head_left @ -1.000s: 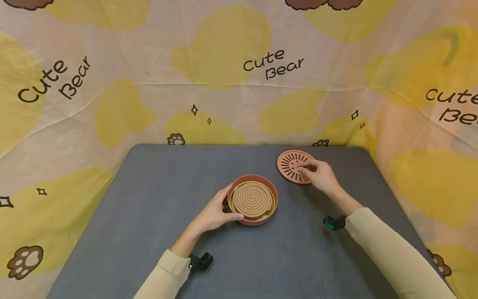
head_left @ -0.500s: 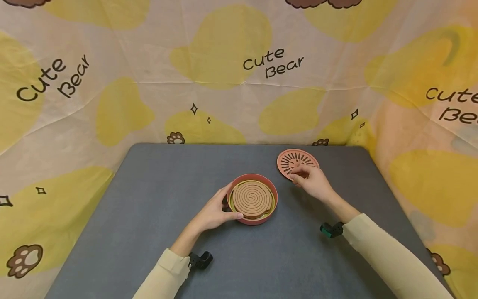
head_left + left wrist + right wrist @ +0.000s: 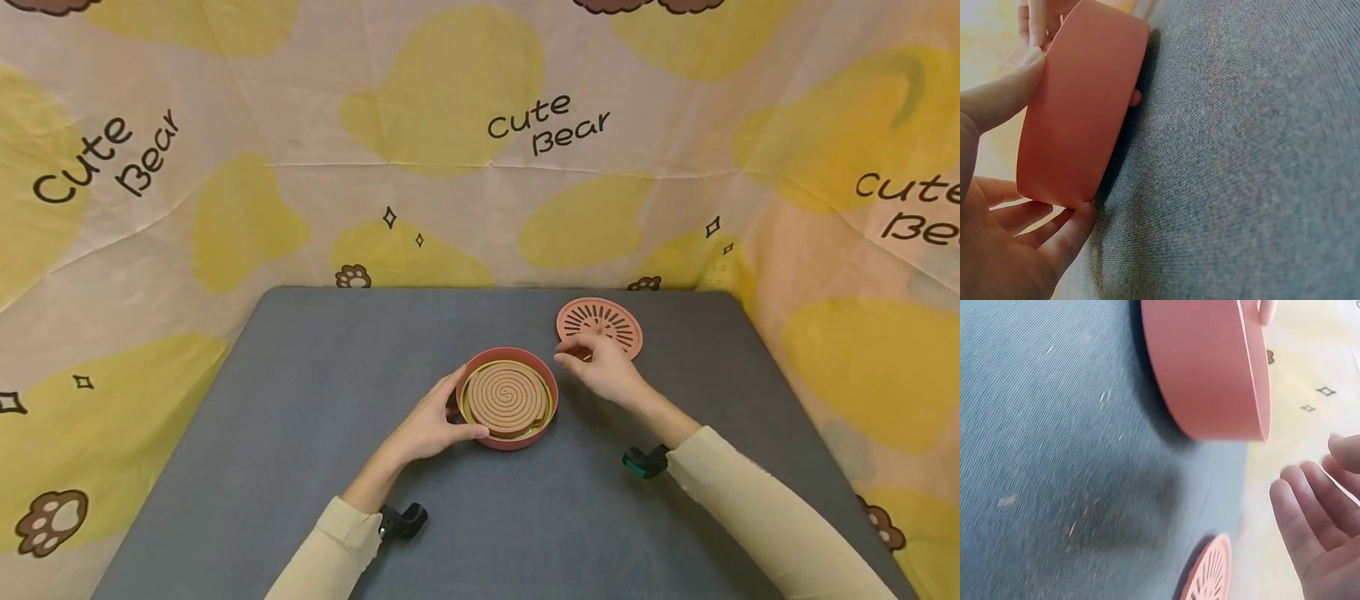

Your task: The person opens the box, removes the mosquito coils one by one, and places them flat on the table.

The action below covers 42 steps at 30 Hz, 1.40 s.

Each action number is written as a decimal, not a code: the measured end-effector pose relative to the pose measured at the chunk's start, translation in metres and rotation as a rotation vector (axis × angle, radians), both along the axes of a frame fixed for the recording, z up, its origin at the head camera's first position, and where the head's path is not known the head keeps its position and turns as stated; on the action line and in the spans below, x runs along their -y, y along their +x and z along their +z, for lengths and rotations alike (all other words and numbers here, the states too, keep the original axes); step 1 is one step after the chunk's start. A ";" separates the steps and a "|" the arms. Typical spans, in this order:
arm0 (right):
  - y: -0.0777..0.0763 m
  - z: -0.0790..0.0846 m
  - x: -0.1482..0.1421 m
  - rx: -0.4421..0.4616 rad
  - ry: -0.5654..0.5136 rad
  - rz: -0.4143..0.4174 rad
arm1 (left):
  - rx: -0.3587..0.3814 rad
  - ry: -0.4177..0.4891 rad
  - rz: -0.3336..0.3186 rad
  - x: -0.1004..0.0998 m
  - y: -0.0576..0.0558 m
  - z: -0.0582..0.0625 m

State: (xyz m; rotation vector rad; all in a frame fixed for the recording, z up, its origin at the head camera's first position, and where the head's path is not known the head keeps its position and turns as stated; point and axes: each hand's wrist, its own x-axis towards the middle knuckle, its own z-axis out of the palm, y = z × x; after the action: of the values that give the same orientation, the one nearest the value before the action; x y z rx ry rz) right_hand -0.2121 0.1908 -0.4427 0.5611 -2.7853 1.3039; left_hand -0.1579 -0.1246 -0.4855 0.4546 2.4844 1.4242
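Note:
A round red-pink mosquito coil holder (image 3: 553, 408) stands near the middle of the table. Inside it lies a tan spiral mosquito coil (image 3: 507, 398), with a yellow-green ring showing around it. My left hand (image 3: 429, 429) grips the holder from the left, thumb at the near rim and fingers round the side; the left wrist view shows that thumb on the rim of the holder (image 3: 1082, 112). My right hand (image 3: 604, 367), fingers loosely bent and holding nothing, hovers between the holder and the slotted pink lid (image 3: 611, 317). The hand partly hides the lid's near edge.
The grey cloth-covered table (image 3: 337, 350) extends around the holder. Behind it hangs a printed curtain (image 3: 450, 100), which also runs along the right side. Each wrist bears a black camera, such as the left camera (image 3: 405, 522).
My right hand has moved left and slightly nearer, away from the lid toward the holder. The lid stays flat on the table. My left hand and the holder have not moved.

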 end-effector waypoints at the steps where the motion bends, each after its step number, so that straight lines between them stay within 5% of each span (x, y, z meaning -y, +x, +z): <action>1: 0.000 0.000 0.003 -0.002 -0.005 0.012 | -0.003 -0.002 -0.002 0.000 0.000 0.000; 18: -0.004 -0.002 0.046 0.004 -0.005 0.136 | -0.013 0.034 0.012 0.001 0.000 -0.002; 42: -0.005 -0.011 0.077 -0.058 0.174 0.195 | -0.002 0.005 -0.010 -0.002 -0.001 -0.002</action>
State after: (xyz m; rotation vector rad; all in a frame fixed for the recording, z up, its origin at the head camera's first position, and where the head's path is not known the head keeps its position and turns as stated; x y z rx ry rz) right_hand -0.2168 0.1135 -0.4538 0.8832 -2.8738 1.0577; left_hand -0.1586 -0.1230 -0.4876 0.4697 2.4773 1.4267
